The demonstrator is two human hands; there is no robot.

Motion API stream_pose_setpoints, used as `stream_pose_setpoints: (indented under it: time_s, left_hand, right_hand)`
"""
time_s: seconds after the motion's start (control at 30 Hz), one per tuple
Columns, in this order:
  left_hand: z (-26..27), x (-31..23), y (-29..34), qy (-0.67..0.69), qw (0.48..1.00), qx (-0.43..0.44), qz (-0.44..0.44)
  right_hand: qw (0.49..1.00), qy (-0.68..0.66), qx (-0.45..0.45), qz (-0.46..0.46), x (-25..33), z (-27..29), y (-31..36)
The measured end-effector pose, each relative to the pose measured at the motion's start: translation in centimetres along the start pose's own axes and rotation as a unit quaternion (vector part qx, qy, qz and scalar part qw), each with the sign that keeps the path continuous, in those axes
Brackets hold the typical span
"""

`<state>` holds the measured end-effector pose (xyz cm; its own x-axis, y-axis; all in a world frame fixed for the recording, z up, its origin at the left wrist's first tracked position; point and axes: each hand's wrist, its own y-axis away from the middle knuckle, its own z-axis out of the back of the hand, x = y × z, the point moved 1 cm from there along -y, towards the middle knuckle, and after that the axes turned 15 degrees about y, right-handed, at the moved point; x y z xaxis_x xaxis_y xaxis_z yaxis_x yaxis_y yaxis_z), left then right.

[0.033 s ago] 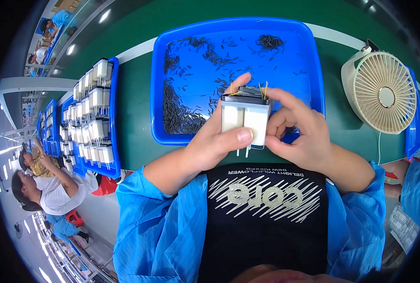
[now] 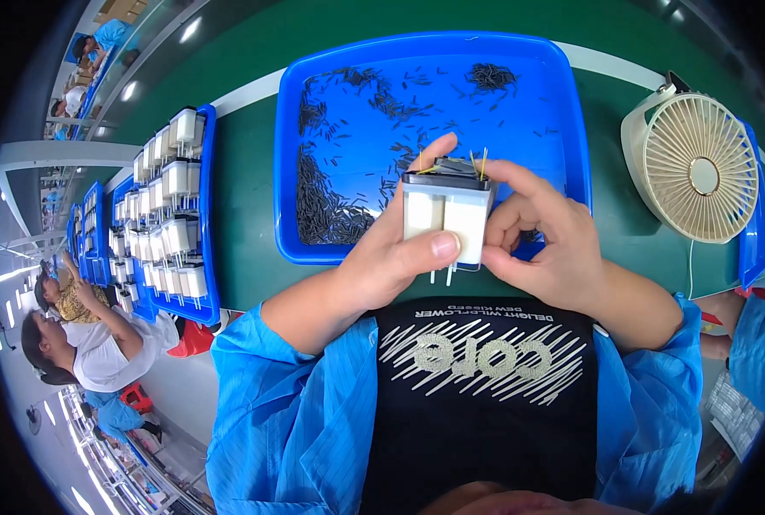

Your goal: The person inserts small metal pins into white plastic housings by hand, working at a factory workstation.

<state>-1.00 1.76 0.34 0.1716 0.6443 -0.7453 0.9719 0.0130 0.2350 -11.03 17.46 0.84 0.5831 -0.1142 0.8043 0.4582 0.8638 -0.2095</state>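
Observation:
Above the near edge of the blue tray (image 2: pixel 434 39), my left hand (image 2: pixel 378 266) grips a white plastic housing (image 2: pixel 466 225) with a black cap, its thumb across the front. Thin yellowish wires (image 2: pixel 485 161) stick up from the cap, and pale prongs (image 2: pixel 449 275) show underneath. My right hand (image 2: pixel 558 236) is against the right side of the housing: the index finger reaches the cap by the wires, the thumb touches lower down, the other fingers curl. Whether those fingertips pinch a small part is hidden. Many small black tube-like pieces (image 2: pixel 318 202) lie scattered in the tray.
Blue trays (image 2: pixel 212 215) at left hold rows of similar white housings (image 2: pixel 176 178) with prongs. A cream round fan (image 2: pixel 703 176) stands at right on the green table (image 2: pixel 249 189), its cord hanging down. Other people (image 2: pixel 112 352) sit at left; a blue sleeve (image 2: pixel 758 343) shows at right.

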Motion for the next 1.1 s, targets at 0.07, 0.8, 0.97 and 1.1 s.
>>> stream_pose_setpoints:
  time_s: [0.07,0.8,0.97,1.1]
  left_hand:
    - [0.3,0.0,-0.1,0.023,0.999,0.025,-0.002]
    - [0.4,-1.6,-0.3,-0.550,0.772,0.049,-0.315]
    - [-0.1,-1.6,0.1,-0.520,0.813,0.104,-0.242]
    - [-0.1,-1.3,0.1,-0.543,0.800,0.104,-0.233]
  right_hand:
    - [1.000,-0.016,0.005,-0.004,-0.2,0.0,0.0]
    - [0.962,0.111,-0.193,0.155,-0.5,2.5,-0.9]
    - [0.953,0.151,-0.181,0.190,-0.1,2.6,-1.0]
    - [0.944,0.159,-0.173,0.229,-0.3,2.3,-1.0]
